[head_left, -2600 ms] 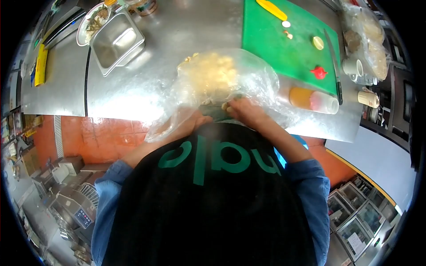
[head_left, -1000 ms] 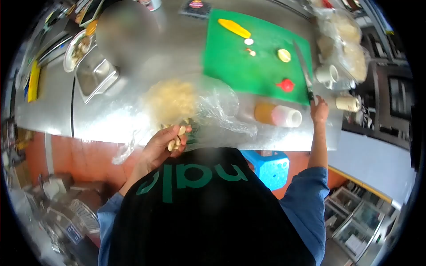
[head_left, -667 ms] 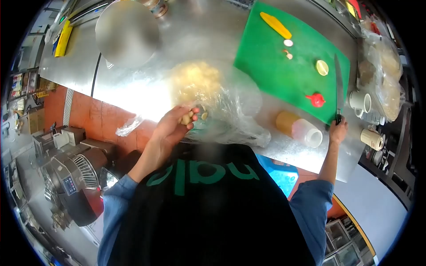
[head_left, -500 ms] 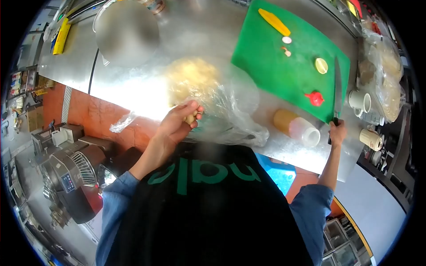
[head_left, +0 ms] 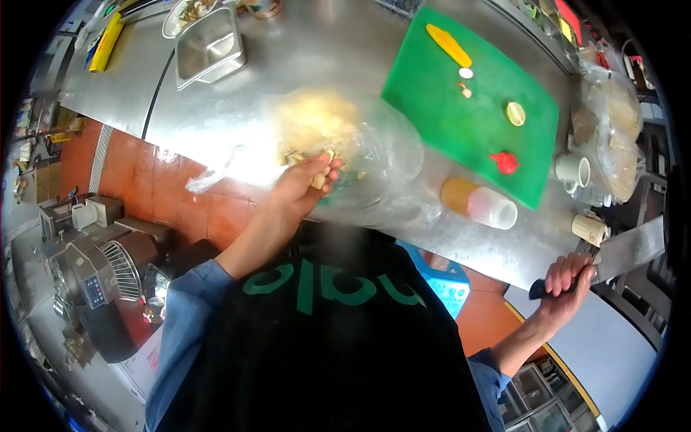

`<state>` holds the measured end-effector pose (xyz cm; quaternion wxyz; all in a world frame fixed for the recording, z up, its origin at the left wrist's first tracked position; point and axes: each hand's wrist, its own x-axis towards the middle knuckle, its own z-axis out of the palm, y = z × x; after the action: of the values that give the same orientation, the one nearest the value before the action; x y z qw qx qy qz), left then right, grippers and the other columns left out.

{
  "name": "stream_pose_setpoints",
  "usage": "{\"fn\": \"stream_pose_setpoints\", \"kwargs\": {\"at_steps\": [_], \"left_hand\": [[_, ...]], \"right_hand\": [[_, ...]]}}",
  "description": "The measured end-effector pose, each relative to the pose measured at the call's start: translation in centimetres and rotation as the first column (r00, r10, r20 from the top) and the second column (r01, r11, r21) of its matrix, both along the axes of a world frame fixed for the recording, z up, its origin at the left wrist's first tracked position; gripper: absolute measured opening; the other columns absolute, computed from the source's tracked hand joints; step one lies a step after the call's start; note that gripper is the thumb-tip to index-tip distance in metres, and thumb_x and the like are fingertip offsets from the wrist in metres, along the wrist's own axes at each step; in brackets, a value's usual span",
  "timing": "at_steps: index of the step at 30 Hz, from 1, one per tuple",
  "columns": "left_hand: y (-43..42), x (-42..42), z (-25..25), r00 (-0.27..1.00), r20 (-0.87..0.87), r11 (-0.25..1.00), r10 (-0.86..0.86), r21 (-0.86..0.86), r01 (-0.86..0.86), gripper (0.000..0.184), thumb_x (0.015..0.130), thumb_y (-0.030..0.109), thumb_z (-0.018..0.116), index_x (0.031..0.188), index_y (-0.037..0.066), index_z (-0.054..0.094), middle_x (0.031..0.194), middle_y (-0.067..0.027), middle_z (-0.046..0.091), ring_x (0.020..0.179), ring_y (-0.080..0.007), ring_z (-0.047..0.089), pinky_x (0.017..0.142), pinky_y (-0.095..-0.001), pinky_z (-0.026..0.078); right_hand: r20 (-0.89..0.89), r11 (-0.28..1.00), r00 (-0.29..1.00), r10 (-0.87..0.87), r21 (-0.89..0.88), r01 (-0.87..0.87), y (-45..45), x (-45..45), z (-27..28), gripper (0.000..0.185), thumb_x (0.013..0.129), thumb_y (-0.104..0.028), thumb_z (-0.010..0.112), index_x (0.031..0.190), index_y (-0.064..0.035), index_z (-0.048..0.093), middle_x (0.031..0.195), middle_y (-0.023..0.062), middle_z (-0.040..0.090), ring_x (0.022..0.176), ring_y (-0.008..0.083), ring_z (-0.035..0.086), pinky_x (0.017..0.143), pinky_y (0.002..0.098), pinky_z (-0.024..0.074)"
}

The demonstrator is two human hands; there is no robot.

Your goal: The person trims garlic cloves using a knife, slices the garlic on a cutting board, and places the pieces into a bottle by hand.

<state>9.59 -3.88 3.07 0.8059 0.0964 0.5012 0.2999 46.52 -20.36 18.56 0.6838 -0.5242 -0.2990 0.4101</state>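
Observation:
My left hand [head_left: 306, 186] is closed around several small pale pieces [head_left: 319, 180] that look like garlic cloves. It is over a clear plastic bag [head_left: 385, 162], with more pale pieces around the fingertips and a blurred yellowish mass [head_left: 317, 119] just beyond. My right hand [head_left: 565, 288] grips the black handle of a kitchen knife [head_left: 633, 248], held past the table's right side, its broad blade pointing right. On the green cutting board [head_left: 439, 108] lie a yellow elongated piece [head_left: 448, 45], a halved lime [head_left: 515, 113], a red item [head_left: 504, 163] and small pale bits [head_left: 466, 73].
A squeeze bottle [head_left: 475, 203] of amber liquid lies near the table's front edge. White mugs [head_left: 574, 171] and bagged goods [head_left: 612, 133] line the right side. A metal pan [head_left: 210, 49] sits at the back left. A blue stool [head_left: 439, 277] stands below the table.
My right hand has lifted the knife off the cutting board and swung it down and right. My left hand has shifted slightly forward and right, with the pale pieces now showing more.

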Motion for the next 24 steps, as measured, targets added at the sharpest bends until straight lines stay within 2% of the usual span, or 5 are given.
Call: {"fn": "stream_pose_setpoints", "kwargs": {"at_steps": [3, 7, 17, 22, 24], "left_hand": [[-0.3, -0.2, 0.1, 0.997, 0.037, 0.998, 0.064, -0.008, -0.064, 0.016, 0.095, 0.016, 0.05, 0.1, 0.001, 0.053, 0.092, -0.0085, 0.06, 0.077, -0.0147, 0.055, 0.06, -0.0216, 0.042], [0.3, -0.7, 0.2, 0.988, 0.08, 0.988, 0.134, -0.091, -0.126, 0.019, 0.097, 0.014, 0.044, 0.104, -0.003, 0.051, 0.093, -0.0124, 0.06, 0.08, -0.0189, 0.058, 0.063, -0.0252, 0.046], [-0.3, -2.0, -1.9, 0.965, 0.172, 0.98, 0.196, -0.013, -0.197, 0.017, 0.09, 0.003, 0.052, 0.105, -0.004, 0.048, 0.099, -0.0167, 0.058, 0.096, -0.0301, 0.061, 0.083, -0.0318, 0.053], [0.7, -1.4, -1.0, 0.988, -0.046, 0.942, 0.148, 0.31, -0.127, 0.016, 0.086, 0.001, 0.057, 0.101, -0.002, 0.053, 0.097, -0.0161, 0.062, 0.082, -0.0308, 0.067, 0.066, -0.0304, 0.056], [1.2, -1.2, -1.8, 0.979, -0.152, 0.926, 0.139, 0.37, -0.074, 0.016, 0.085, 0.002, 0.059, 0.099, -0.002, 0.054, 0.095, -0.0154, 0.063, 0.076, -0.0297, 0.068, 0.058, -0.0294, 0.054]], "right_hand": [[-0.078, 0.97, 0.967, 0.241, 0.061, -0.237, -0.6, -5.4, 1.6, 0.037, 0.093, -0.035, 0.055, 0.076, -0.0079, 0.035, 0.059, -0.0019, 0.034, 0.045, 0.0058, 0.03, 0.036, 0.0202, 0.0273], [-0.08, 0.932, 0.929, 0.362, 0.017, -0.362, -0.8, -12.0, 1.0, 0.038, 0.089, -0.033, 0.062, 0.077, -0.007, 0.036, 0.058, -0.0011, 0.035, 0.045, 0.0073, 0.031, 0.037, 0.0208, 0.0272], [-0.048, 0.917, 0.949, 0.312, -0.245, -0.314, -1.5, -19.4, -2.7, 0.03, 0.089, -0.024, 0.061, 0.08, -0.0018, 0.043, 0.056, 0.0017, 0.039, 0.045, 0.0084, 0.036, 0.04, 0.0216, 0.03], [-0.061, 0.89, 0.926, 0.373, -0.257, -0.376, -0.1, -19.2, -3.0, 0.022, 0.09, -0.016, 0.057, 0.08, -0.0007, 0.043, 0.059, 0.0029, 0.042, 0.047, 0.0091, 0.038, 0.043, 0.0222, 0.0321], [-0.052, 0.884, 0.923, 0.381, -0.271, -0.381, 0.4, -18.6, -3.4, 0.023, 0.089, -0.017, 0.06, 0.079, -0.0007, 0.047, 0.056, 0.0021, 0.044, 0.046, 0.0095, 0.042, 0.055, 0.0271, 0.0434]]}}
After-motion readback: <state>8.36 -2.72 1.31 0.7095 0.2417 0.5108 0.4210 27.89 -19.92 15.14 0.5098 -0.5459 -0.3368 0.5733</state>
